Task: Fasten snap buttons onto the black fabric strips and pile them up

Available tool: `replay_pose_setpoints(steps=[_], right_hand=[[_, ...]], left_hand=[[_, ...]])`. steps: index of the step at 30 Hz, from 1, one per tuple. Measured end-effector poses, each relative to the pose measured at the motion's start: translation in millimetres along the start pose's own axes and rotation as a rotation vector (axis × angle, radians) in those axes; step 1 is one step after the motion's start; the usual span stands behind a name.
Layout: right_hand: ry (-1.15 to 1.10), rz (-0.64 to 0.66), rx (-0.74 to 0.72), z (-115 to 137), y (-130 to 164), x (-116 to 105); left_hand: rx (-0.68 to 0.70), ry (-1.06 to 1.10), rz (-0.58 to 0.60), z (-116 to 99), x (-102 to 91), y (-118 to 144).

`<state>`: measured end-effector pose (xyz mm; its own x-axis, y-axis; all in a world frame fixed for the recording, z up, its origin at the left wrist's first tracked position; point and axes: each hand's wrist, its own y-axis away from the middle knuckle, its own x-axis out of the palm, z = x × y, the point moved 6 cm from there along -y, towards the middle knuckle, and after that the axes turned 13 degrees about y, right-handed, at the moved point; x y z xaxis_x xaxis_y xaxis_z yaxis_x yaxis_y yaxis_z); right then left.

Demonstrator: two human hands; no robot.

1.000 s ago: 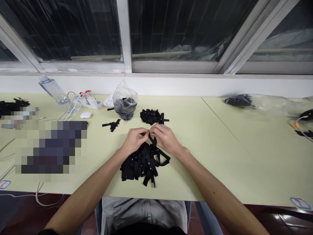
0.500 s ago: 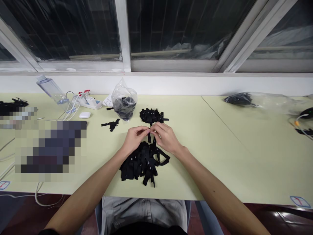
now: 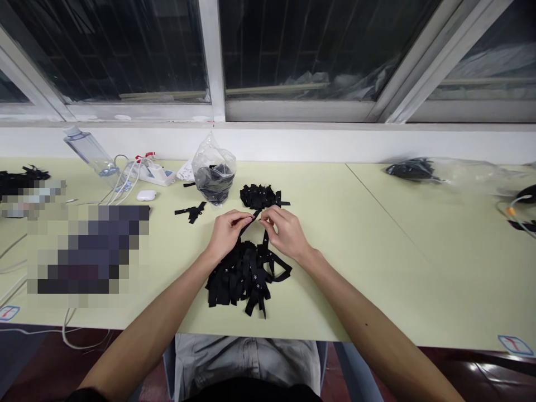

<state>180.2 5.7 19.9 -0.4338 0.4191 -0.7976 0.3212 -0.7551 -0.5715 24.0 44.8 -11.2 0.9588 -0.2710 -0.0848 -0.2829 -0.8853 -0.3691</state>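
Observation:
My left hand (image 3: 225, 233) is closed in a pinch on a short black fabric strap (image 3: 250, 223), which slants between the hands. Just to its right, my right hand (image 3: 287, 231) has thumb and forefinger pressed together close to the strap's upper end; whatever is between those fingertips is too small to make out. Below both hands lies a loose heap of black straps (image 3: 238, 276), some bearing small white marks. Beyond the fingers sits a smaller, tighter pile of black straps (image 3: 259, 196).
A clear plastic bag (image 3: 215, 178) with black pieces stands behind, beside a few loose black straps (image 3: 190, 212). Leftward are a white case (image 3: 146, 195), a power strip (image 3: 157, 176), a tilted bottle (image 3: 92, 153) and a blurred dark item (image 3: 96, 245). Another plastic bag (image 3: 464, 173) lies far right.
The strap between my hands has turned from hanging straight down to a slant toward the lower left. My fingertips have drawn slightly apart.

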Motion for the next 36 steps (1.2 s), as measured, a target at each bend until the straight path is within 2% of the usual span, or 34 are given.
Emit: replay_pose_setpoints(steps=[4,10,13,17,21,26,29,33,36], right_hand=[[0.023,0.018,0.086,-9,1,4],[0.062,0.168,0.174,-26,5,23],[0.038,0.214,0.178,-30,7,30],[-0.014,0.222,0.151,-31,7,34],[-0.013,0.208,0.139,-31,6,33],[-0.038,0.207,0.125,-32,6,29],[-0.078,0.249,0.082,-32,6,29],[-0.119,0.288,0.051,-29,6,30],[-0.129,0.289,0.053,-28,6,30]], left_hand=[[0.064,-0.264,0.121,-2,1.5,0],[0.087,-0.614,0.328,8,8.0,0],[0.11,-0.714,0.396,8,10.7,1],[0.107,-0.772,0.425,8,10.0,2],[0.064,-0.674,0.368,11,5.5,1],[0.075,-0.363,0.134,7,-6.3,-5],[0.035,-0.201,0.048,8,-11.6,-6],[-0.049,-0.032,-0.013,12,-13.7,-7],[-0.087,0.09,-0.003,13,-11.1,-7]])
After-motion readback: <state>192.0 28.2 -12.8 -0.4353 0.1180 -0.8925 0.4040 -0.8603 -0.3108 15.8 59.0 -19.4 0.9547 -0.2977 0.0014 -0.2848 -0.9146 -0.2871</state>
